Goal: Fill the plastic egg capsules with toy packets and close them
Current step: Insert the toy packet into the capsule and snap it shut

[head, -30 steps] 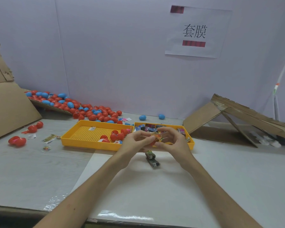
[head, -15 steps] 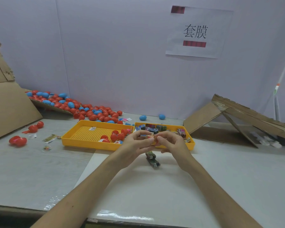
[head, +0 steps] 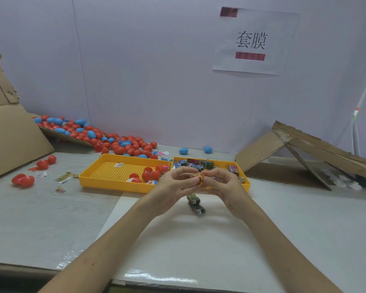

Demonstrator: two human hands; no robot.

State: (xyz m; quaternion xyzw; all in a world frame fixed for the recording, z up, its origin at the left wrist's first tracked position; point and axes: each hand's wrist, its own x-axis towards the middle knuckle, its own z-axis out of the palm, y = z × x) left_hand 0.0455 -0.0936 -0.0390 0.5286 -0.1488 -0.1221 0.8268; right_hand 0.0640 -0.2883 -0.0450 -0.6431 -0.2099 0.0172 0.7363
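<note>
a paper sign [head: 254, 26] hangs on the wall above collapsed cardboard [head: 260, 151].

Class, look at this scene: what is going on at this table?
A person pinches a red egg capsule between the left hand and right hand above the table. Whether it is closed cannot be seen. Behind, the left yellow tray holds red capsules; the right yellow tray holds toy packets. A dark packet lies on the table below the hands, and a heap of red and blue eggs sits by the wall.

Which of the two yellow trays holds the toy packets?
The right-hand tray, filled with toy packets; the left-hand tray holds red egg capsules instead.
</note>
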